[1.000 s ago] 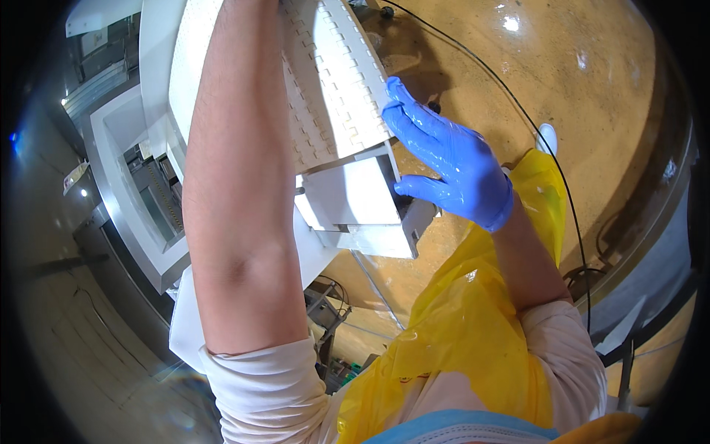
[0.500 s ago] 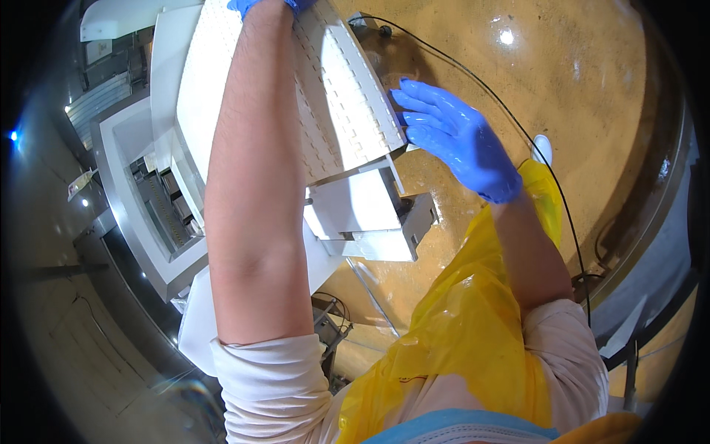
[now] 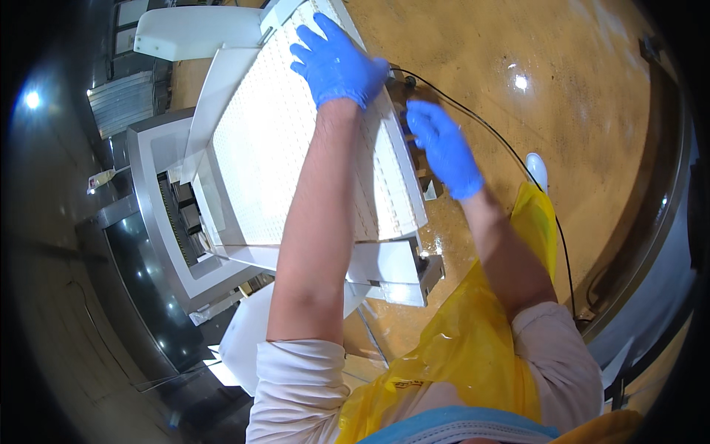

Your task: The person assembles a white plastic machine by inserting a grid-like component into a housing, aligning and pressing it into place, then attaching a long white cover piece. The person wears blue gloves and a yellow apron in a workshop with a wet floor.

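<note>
My left hand [image 3: 336, 65], in a blue glove, lies spread over the white conveyor belt [image 3: 270, 140]. Its fingers point to the far end and its thumb reaches toward the belt's right edge. My right hand [image 3: 447, 152], gloved in blue too, is just off that edge above the floor. Its fingers are loosely bent, the thumb stands apart, and nothing shows in it. A white side rail [image 3: 403, 166] runs along the belt between the two hands. Rows of small slots mark the belt surface near this rail.
A grey metal frame [image 3: 159, 214] surrounds an opening left of the belt. White guard panels [image 3: 200, 33] stick out at the far left. A black cable [image 3: 503, 122] crosses the wet tan floor [image 3: 592, 148]. My yellow apron [image 3: 451, 333] hangs close to the machine's near end.
My left hand, mostly cut off by the upper edge before, now shows fully on the belt. My right hand has shifted left and its fingers are less spread. The whole view has shifted.
</note>
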The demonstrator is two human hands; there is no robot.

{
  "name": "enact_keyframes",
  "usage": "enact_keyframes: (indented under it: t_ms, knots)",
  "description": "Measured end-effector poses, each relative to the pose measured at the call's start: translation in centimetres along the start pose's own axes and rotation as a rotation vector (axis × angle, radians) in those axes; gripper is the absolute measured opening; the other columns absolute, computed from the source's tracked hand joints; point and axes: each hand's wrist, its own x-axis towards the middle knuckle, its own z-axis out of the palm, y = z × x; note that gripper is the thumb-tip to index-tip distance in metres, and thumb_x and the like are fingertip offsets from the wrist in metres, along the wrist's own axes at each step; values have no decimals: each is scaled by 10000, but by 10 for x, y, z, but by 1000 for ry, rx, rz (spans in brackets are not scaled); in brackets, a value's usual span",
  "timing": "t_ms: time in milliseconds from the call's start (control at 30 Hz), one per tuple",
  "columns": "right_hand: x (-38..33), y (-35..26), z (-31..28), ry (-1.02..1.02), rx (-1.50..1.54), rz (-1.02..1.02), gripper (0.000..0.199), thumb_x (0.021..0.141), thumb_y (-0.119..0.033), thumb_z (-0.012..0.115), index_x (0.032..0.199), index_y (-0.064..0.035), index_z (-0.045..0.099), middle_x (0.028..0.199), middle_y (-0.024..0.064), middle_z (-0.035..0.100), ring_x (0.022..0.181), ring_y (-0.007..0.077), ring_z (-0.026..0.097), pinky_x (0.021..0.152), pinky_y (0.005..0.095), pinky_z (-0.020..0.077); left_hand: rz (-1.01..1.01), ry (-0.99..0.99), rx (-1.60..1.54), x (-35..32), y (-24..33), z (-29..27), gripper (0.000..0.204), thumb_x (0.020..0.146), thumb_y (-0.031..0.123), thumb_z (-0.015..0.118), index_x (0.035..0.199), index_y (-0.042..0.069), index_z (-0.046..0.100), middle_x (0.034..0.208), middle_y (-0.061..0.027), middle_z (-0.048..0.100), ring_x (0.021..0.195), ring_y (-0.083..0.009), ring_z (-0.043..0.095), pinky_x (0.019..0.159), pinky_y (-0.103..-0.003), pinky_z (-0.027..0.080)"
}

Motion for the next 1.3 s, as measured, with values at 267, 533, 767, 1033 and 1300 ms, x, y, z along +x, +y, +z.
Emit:
enact_keyframes:
  t_ms: [267,533,767,1033,1300]
  knots:
    - [135,-41,23,-60,143,24,405,1048,-289,656,1316,14,646,1077,77,715,942,140,651,860,293,547,31,82,149,10,3,8,1119,795,374,804,1617,-77,194,1588,-443,252,1434,-659,306,1183,-677,292]
    - [-22,-24,-33,-263,-129,-81,592,1014,-259,692,1513,-27,473,1479,156,569,1232,287,636,1012,394,529,85,62,55,-14,5,3,909,838,351,729,1527,-60,300,1464,-403,339,1325,-613,366,1101,-656,336]
    - [-94,-56,-54,-601,-565,-345,886,838,-256,859,1572,-62,402,1647,233,363,1463,421,451,1175,460,428,229,170,53,9,37,-10,523,962,314,556,1341,-46,538,1150,-291,624,990,-429,632,842,-563,508]
    - [-145,-17,-47,-476,-609,-474,807,829,-246,847,1526,-54,488,1690,244,303,1381,418,544,1106,434,498,145,436,390,76,-56,101,587,1007,277,500,1491,-50,452,1260,-330,628,986,-454,683,802,-594,556]
    - [-165,4,-30,-271,-657,-538,685,785,-175,851,1407,-19,609,1608,225,458,1244,376,659,945,386,590,279,678,667,99,-92,137,579,1014,231,492,1494,-90,449,1139,-322,675,839,-401,716,676,-544,579]
